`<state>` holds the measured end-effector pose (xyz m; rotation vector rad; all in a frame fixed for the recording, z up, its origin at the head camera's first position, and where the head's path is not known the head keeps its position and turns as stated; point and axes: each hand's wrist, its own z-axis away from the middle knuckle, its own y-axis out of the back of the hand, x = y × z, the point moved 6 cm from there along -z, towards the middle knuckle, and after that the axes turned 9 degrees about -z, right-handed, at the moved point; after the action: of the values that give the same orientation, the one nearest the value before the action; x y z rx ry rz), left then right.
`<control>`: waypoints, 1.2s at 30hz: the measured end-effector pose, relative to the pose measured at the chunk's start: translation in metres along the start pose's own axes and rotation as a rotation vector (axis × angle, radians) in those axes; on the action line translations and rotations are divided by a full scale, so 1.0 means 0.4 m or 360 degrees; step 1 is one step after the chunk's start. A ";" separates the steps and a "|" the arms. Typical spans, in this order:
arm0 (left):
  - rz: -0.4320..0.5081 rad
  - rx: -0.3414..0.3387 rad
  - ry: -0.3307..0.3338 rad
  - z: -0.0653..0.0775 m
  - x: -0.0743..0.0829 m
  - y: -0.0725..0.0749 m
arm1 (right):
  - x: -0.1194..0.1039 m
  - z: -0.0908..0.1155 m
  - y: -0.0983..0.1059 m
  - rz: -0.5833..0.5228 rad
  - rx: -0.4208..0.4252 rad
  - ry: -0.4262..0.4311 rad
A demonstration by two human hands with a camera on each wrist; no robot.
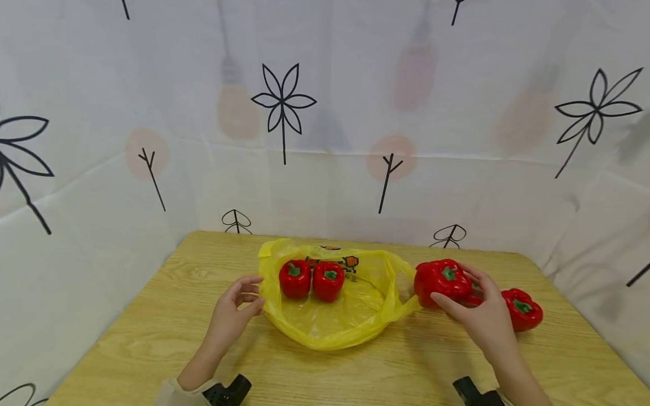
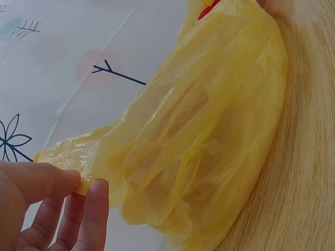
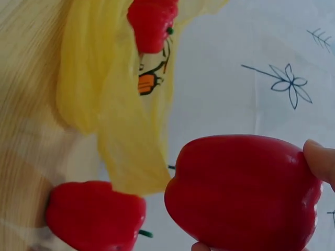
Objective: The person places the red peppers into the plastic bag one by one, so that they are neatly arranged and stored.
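Note:
A yellow plastic bag (image 1: 350, 330) lies spread with its mouth wide, and two red bell peppers (image 1: 295, 279) sit side by side in it. At its left edge, my left hand (image 1: 235, 304) pinches the thin plastic between thumb and finger, plainer in the left wrist view, where the bag (image 2: 209, 120) hangs from the fingertips. My right hand (image 1: 484, 316) grips another red bell pepper (image 1: 439, 281) just right of the bag, raised off the table. The right wrist view shows this pepper (image 3: 243, 191) from its side, with the thumb at one end.
To the right on the wooden table (image 1: 152, 327) lies a red bell pepper (image 1: 523, 310). A further one (image 1: 474, 296) is partly hidden behind my right hand. A white printed cloth (image 1: 330, 186) hangs behind the table and along its sides.

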<state>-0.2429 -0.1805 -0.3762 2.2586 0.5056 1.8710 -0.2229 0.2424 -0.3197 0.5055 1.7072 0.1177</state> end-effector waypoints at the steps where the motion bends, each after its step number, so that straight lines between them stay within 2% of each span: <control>1: 0.0002 0.0000 0.0003 0.000 0.000 0.000 | -0.005 0.000 -0.004 -0.0022 -0.0008 0.0005; 10: -0.0009 0.0000 0.0000 0.001 0.002 -0.001 | -0.043 -0.002 -0.037 0.0009 -0.0016 0.0061; 18: -0.0009 0.0001 0.0004 0.001 0.002 -0.001 | -0.046 -0.010 -0.066 -0.0014 -0.0047 0.0025; 36: 0.0007 -0.0017 0.0006 0.003 -0.003 -0.004 | -0.053 -0.020 -0.130 -0.0070 -0.0124 0.0050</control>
<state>-0.2423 -0.1794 -0.3781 2.2516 0.4899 1.8759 -0.2418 0.1891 -0.3173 0.4097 1.7365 0.1608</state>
